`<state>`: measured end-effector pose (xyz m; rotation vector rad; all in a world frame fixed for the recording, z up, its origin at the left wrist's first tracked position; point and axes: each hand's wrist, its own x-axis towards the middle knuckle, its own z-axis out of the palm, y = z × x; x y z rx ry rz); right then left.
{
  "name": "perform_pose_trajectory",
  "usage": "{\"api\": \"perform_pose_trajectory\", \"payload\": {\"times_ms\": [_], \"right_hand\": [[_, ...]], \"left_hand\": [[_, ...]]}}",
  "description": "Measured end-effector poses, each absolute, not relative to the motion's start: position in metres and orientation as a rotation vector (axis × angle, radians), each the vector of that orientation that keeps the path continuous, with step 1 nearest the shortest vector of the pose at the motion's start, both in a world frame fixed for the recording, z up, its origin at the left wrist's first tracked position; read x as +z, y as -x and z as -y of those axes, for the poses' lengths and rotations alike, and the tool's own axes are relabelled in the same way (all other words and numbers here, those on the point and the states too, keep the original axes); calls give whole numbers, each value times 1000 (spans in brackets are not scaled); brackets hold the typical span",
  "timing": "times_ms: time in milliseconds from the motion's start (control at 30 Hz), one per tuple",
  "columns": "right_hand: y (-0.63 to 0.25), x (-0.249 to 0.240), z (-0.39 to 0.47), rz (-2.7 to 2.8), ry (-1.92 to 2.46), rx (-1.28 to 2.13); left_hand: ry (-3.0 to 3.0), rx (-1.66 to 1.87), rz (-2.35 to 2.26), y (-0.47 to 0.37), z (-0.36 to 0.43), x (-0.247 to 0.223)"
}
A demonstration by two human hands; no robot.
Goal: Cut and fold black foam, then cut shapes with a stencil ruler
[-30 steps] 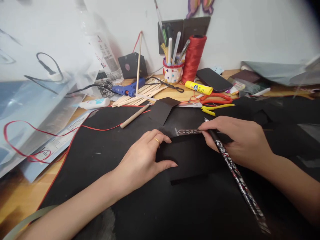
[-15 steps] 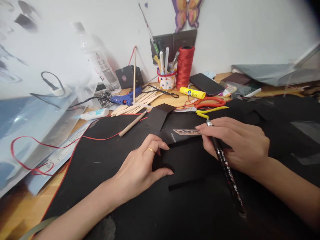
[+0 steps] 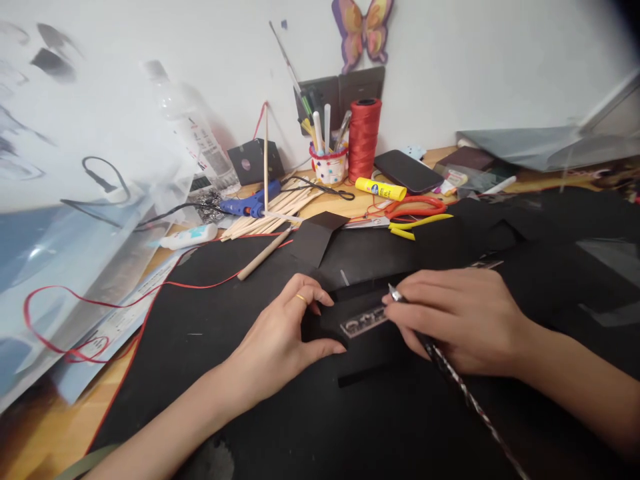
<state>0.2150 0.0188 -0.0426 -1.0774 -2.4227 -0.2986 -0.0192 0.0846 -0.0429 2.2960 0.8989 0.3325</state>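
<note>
My left hand [image 3: 285, 333] bears on a black card piece [image 3: 363, 297], its thumb and curled fingertips on either side of the card's left end. My right hand [image 3: 455, 317] is closed around a slim black pen-like tool [image 3: 463, 387] with light flecks and a pointed silver tip. Under the same hand lies a clear ruler [image 3: 365, 323] with patterned markings, crossing the card at a slant; the hand hides its middle. Whether the tip touches the card, I cannot tell. A narrow black strip [image 3: 370, 375] lies nearer to me.
A black mat [image 3: 225, 353] covers much of the table. Behind are a folded black card [image 3: 320, 233], a wooden-handled tool [image 3: 265, 254], orange-handled pliers [image 3: 420, 208], a glue stick [image 3: 381, 189], a blue glue gun [image 3: 250, 203], wooden sticks [image 3: 280, 210] and red cord [image 3: 365, 140].
My right hand has moved towards me, bringing the tool and the ruler onto the card between my hands. The tool is tilted lower. My left hand stays in place.
</note>
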Motion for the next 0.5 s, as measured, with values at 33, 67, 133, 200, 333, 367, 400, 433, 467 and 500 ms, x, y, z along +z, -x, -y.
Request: {"api": "perform_pose_trajectory", "payload": {"times_ms": [33, 67, 133, 200, 333, 367, 400, 433, 467, 500], "right_hand": [[-214, -42, -15, 2477, 1068, -266], [-213, -43, -11, 2523, 1067, -220], [-212, -43, -3, 2548, 1087, -143], [-212, -44, 2, 2499, 1141, -78], [-212, -47, 5, 2380, 1279, 61], [-212, -48, 5, 2360, 1303, 86], [-211, -48, 5, 2342, 1321, 111], [-211, -48, 5, 2322, 1337, 136], [-210, -48, 5, 2303, 1354, 161], [-209, -48, 5, 2286, 1369, 183]], "left_hand": [[-2293, 333, -896, 19, -85, -43], [-2290, 325, -893, 19, -85, -43], [-2281, 314, -871, 20, -86, -43], [-2275, 304, -842, 22, -86, -43], [-2270, 285, -829, 23, -84, -39], [-2268, 286, -829, 22, -83, -38], [-2268, 285, -828, 22, -82, -37], [-2271, 281, -825, 21, -80, -36], [-2277, 273, -824, 20, -79, -36], [-2284, 262, -826, 19, -78, -36]]}}
